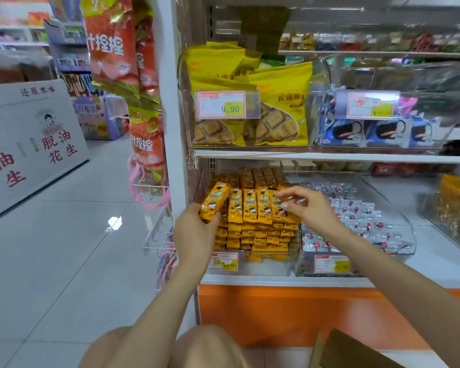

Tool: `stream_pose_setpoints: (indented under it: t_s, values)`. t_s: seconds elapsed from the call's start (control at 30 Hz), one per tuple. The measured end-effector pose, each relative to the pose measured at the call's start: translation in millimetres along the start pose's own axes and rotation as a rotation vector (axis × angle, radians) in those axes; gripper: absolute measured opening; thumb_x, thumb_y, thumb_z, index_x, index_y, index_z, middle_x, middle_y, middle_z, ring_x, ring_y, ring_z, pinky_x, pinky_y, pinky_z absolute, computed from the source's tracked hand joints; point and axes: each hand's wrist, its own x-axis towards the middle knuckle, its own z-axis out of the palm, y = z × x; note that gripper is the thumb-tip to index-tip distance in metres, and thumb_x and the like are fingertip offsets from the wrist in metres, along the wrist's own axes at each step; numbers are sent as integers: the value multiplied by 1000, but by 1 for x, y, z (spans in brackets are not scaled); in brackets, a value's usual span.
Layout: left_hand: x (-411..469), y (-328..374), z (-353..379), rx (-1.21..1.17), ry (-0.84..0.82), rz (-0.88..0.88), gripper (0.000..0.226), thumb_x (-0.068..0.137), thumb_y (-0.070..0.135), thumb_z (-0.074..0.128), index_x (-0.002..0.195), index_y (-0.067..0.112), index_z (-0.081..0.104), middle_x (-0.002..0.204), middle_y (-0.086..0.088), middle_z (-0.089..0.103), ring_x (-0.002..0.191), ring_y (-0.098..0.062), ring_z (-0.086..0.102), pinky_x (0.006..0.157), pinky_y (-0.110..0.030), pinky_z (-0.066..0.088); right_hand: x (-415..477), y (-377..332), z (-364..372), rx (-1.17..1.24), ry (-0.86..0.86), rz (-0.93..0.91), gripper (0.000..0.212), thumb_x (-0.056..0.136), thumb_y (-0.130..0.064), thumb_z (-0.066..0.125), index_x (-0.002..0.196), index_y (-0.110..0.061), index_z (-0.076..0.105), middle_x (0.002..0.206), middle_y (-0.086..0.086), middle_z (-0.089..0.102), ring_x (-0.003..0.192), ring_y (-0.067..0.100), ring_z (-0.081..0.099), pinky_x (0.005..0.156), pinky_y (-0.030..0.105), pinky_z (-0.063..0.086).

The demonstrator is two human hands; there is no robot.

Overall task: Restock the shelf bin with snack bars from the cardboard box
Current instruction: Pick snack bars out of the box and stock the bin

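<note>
- Your left hand (197,229) held one orange-yellow wrapped snack bar (214,200). Your fingers were curled round its lower end. I think you held it low so the top end could go in first.
- The bar was tilted at the left end of the top row of matching orange-yellow bars (255,208). That row lay in the clear plastic shelf bin (266,266). The bar looked bound for the space at that end.
- Your right hand (308,208) was over the right end of that row. Its fingers were loose and a little spread, and it held nothing. I could not tell if the tips touched the bars. It looked ready to stop the row from sliding.
- The bars lay side by side, faces up, so shoppers could see them and more would fit.
- The bin looked nearly full, so the job seemed close to done.
- The brown cardboard box (356,351) sat low on your right, below the white shelf (276,281), easy to reach. I could not see inside it.
</note>
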Motion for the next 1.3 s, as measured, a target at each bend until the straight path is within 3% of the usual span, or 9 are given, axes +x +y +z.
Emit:
stream_pose_setpoints:
  t_s: [0.23,0.33,0.5,0.57,0.67,0.83,1.03,1.3]
  values:
    - [8,2,14,268,-58,-19,39,89,43,57,108,9,57,102,-8,63,92,-27,60,64,-29,37,12,13,-6,-139,30,-46,19,85,-13,66,95,-30,67,97,-14,60,84,6,53,71,22,41]
    - [9,-1,17,344,-129,22,49,87,51,54,116,11,56,116,-6,58,104,-26,57,67,-31,40,17,25,-15,-194,44,-33,23,84,-16,69,98,-34,64,102,-8,59,93,11,52,75,24,38]
    - [8,-3,21,311,-218,106,59,86,46,58,137,21,41,129,-2,48,117,-23,49,80,-36,46,12,39,-31,-238,-115,58,35,82,-25,70,109,-42,58,122,-6,51,105,11,52,90,30,42]
    - [8,-3,23,295,-212,145,59,88,42,58,140,25,37,129,-2,48,118,-22,46,82,-35,45,8,39,-31,-228,-161,77,39,80,-27,72,114,-41,57,126,-9,49,106,7,51,89,27,42]
    - [10,-7,26,317,-209,212,57,86,43,59,138,26,40,128,-4,48,120,-22,39,91,-31,38,2,40,-28,-198,-182,100,49,76,-23,75,118,-38,55,123,-11,49,99,-5,49,77,14,39]
    - [11,-9,31,347,-255,264,66,82,52,60,140,30,37,135,0,47,124,-21,35,99,-29,27,-1,43,-19,-203,-106,72,51,73,-20,78,119,-34,57,123,-9,54,107,8,52,91,26,39]
    - [12,-12,33,316,-218,235,59,85,43,62,138,27,41,133,-4,49,123,-23,39,102,-32,28,-1,37,-11,-271,-100,20,47,76,-23,76,120,-28,60,121,-10,52,113,7,44,97,26,32]
    - [13,-12,27,214,-212,251,45,91,8,55,135,20,49,132,-10,54,121,-28,44,101,-34,34,1,38,-15,-350,-136,-56,52,75,-27,77,118,-41,53,137,-9,43,125,8,38,104,29,27]
